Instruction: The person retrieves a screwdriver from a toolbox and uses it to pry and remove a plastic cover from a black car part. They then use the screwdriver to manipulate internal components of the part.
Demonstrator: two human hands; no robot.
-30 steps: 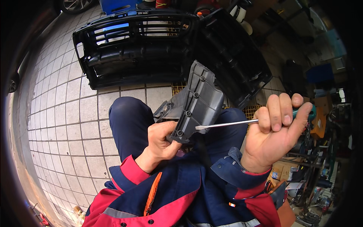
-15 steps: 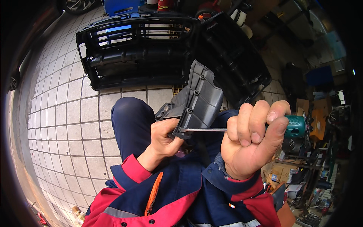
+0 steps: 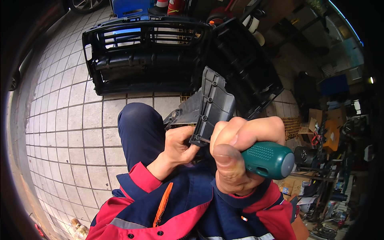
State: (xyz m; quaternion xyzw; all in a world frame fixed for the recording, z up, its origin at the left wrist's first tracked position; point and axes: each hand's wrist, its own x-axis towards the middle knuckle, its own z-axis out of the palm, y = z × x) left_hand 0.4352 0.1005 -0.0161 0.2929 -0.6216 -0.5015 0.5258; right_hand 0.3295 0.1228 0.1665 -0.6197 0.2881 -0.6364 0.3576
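Note:
My left hand (image 3: 178, 149) is closed on the lower end of a dark grey plastic car trim piece (image 3: 216, 100), which rises in front of me with several round clips or holes along its edge strip. In my right hand (image 3: 236, 154) is a screwdriver (image 3: 266, 160) with a fat green handle. Its butt points toward me and to the right. Only a short bit of the metal shaft shows between my fingers and the trim's lower end. The tip is at that end; whether it sits in a hole I cannot tell.
A large black slotted plastic car panel (image 3: 148, 60) stands on the tiled floor (image 3: 68, 132) ahead, with a second black panel (image 3: 252, 64) leaning beside it. Cardboard boxes (image 3: 314, 124) and cluttered tools lie to the right. An orange-handled tool (image 3: 163, 204) is tucked in my jacket.
My right hand has moved left and closer to the trim, and the screwdriver has swung so its handle points more toward me. Less of the shaft shows. My left hand keeps its hold.

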